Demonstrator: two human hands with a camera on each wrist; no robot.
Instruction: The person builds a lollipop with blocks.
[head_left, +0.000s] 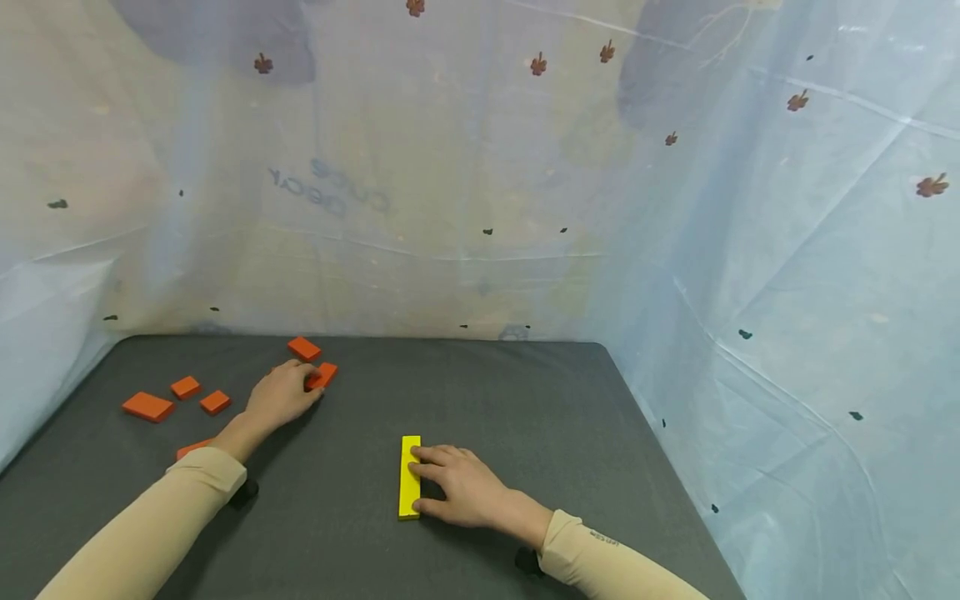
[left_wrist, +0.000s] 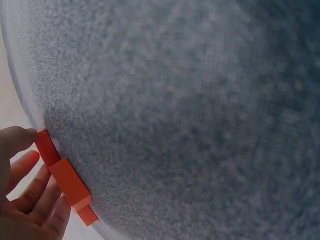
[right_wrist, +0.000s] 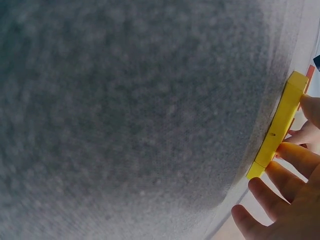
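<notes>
At the far left of the table, my left hand (head_left: 282, 395) pinches an orange rectangular block (head_left: 326, 374) between thumb and fingers. The left wrist view shows the thumb at one end of an orange piece, with another orange block (left_wrist: 70, 181) beside it. A long yellow bar (head_left: 408, 479) lies flat near the table's middle, its long side pointing away from me. My right hand (head_left: 471, 490) rests its thumb and fingertips along the bar's right side, fingers loosely extended. In the right wrist view, thumb and index finger touch the yellow bar (right_wrist: 280, 125).
Another orange block (head_left: 303, 348) lies just beyond my left hand. Further left are a larger orange block (head_left: 148, 407) and two small ones (head_left: 185, 387). One orange piece (head_left: 193, 448) is partly covered by my left forearm. Translucent plastic sheeting (head_left: 450, 183) hangs around the dark grey table (head_left: 555, 425).
</notes>
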